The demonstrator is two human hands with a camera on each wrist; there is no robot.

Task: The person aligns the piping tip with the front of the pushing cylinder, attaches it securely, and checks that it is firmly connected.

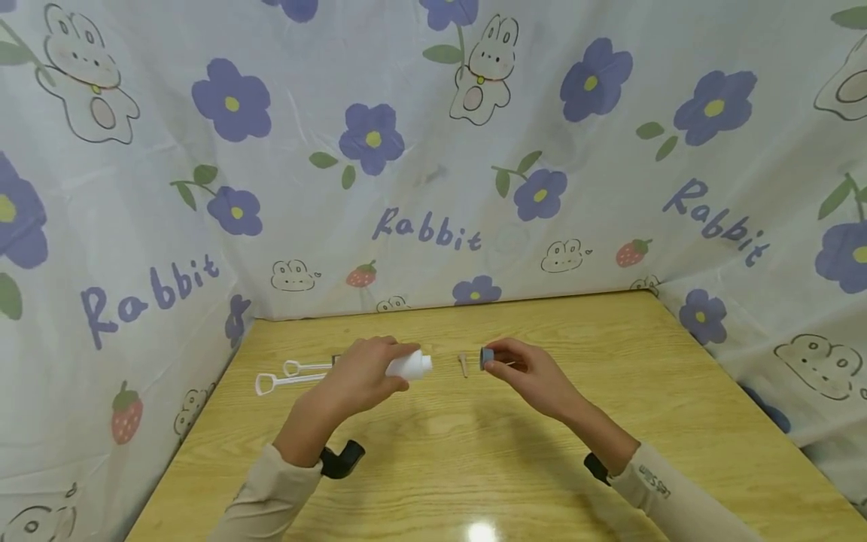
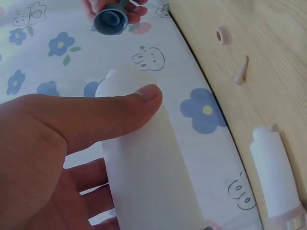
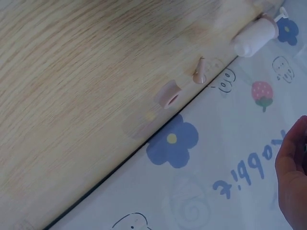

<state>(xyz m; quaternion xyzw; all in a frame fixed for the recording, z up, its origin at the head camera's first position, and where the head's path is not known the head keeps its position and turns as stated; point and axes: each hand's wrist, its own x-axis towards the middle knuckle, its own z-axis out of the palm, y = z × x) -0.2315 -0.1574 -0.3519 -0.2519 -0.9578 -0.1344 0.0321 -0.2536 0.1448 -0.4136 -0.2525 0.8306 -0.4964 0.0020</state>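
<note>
In the head view my left hand point(image 1: 359, 376) grips a white bottle point(image 1: 409, 366), its bare narrow neck pointing right. The left wrist view shows the thumb laid across the bottle's point(image 2: 148, 167) smooth side. Fingertips of my right hand point(image 1: 535, 376) pinch a grey-blue cap point(image 1: 486, 358), held a short way from the neck. Its hollow inside faces the left wrist camera. Only part of the right hand point(image 3: 293, 177) appears at the right wrist view's edge; the cap is hidden there. On the table, between the hands in the head view, is a small beige cone-shaped nozzle point(image 1: 463, 365).
A pinkish ring-like cap point(image 2: 224, 35) lies near the nozzle. A second white bottle point(image 2: 274, 167) is farther along the table. Two white rods with looped ends point(image 1: 266, 384) lie left of my left hand. Printed cloth point(image 1: 420, 165) hangs behind the wooden table point(image 1: 433, 467).
</note>
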